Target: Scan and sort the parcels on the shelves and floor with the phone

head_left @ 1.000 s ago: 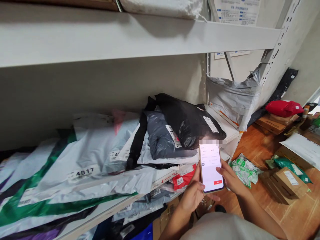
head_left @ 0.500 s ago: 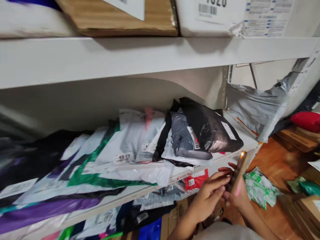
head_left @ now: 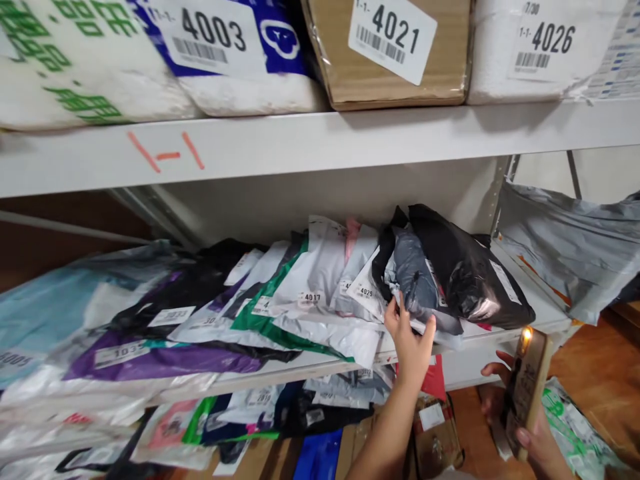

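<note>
Head view: left hand [head_left: 411, 343] at grey parcel [head_left: 416, 267], right-hand part of shelf [head_left: 547, 308], near front edge.
Grey parcel: just beyond the left fingertips, contact not determinable; thumb and fingers spread apart. Label on its right side unreadable. Right hand [head_left: 542, 439], wrapped round phone [head_left: 531, 390], lamp lit, off the front edge near the shelf's right end; palm partly hidden behind the phone. Black parcel [head_left: 463, 263], close against the grey one, obstructing its right side. White parcel [head_left: 373, 300], marked 4025, to its left. Red parcel [head_left: 434, 381], below the front edge, partly behind the left forearm. Carton [head_left: 333, 47], marked 4021, upper tier, top cut off.
</note>
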